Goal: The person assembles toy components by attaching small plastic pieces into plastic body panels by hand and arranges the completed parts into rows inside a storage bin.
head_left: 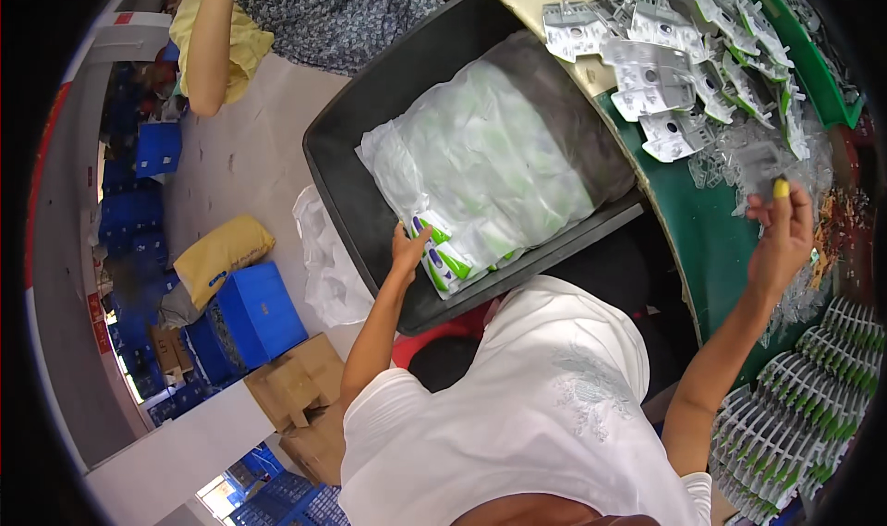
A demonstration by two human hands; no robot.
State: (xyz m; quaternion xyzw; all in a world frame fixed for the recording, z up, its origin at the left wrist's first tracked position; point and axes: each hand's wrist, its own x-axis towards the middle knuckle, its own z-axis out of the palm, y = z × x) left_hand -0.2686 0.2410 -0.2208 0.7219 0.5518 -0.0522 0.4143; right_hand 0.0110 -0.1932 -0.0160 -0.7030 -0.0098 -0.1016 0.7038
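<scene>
My left hand [407, 250] is at the near left side of a black bin, its fingers closed on the end of a white plastic part with green and purple markings [445, 260]. That part lies at the mouth of a large translucent bag [480, 147], which fills much of the bin [337, 170] and shows green-and-white shapes inside. Over the green worktop to the right, my right hand [783, 235] has a yellow cover on one fingertip. Its fingertips are at a small clear plastic piece [761, 163] and look closed on its lower edge, beside a loose heap of similar clear pieces [710, 167].
Grey-silver plastic housings [651, 73] are piled on the worktop [679, 214]'s far side. Green-and-white parts stand in rows [785, 424] at the near right. Leftward are a blue crate [261, 313], yellow sack [222, 258] and cardboard boxes [300, 378]. Another person's arm [208, 50] shows at upper left.
</scene>
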